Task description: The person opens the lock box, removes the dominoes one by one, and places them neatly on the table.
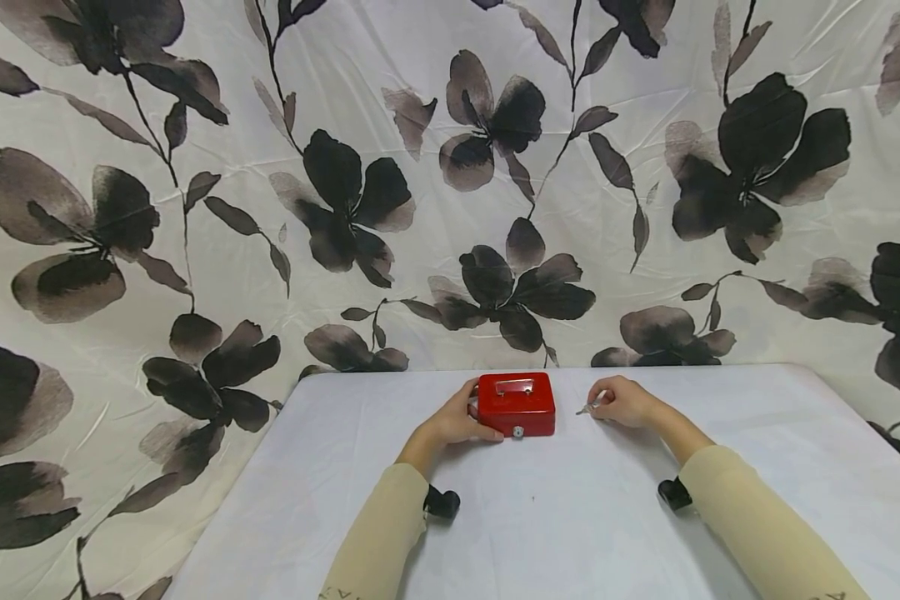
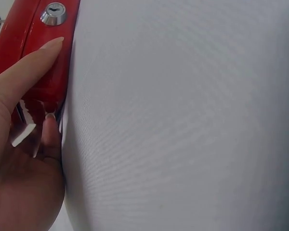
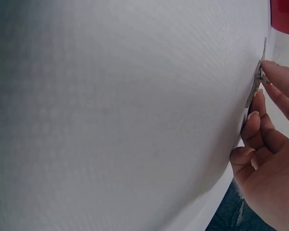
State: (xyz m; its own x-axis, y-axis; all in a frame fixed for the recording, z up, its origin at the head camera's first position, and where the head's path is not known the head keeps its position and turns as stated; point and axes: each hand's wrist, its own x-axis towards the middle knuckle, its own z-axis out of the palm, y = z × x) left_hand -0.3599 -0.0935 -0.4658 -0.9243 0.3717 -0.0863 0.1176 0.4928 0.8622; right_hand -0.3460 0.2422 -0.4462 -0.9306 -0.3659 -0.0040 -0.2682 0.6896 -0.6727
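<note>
A red metal cash box (image 1: 515, 410) stands on the white table, its lid down, with a folding handle on top and a silver lock (image 2: 54, 14) on the front. My left hand (image 1: 456, 418) grips the box's left end. The thumb (image 2: 34, 66) lies along the front below the lock, while the other fingers reach around the side and are partly hidden. To the right of the box, my right hand (image 1: 624, 402) pinches small silver keys (image 3: 254, 90) between thumb and fingers, close to the tabletop. One key blade points toward the box, with a gap between.
The table (image 1: 540, 533) has a white cover, and its far edge meets a hanging floral cloth (image 1: 420, 208). Dark wrist cameras (image 1: 442, 503) are strapped at both sleeves.
</note>
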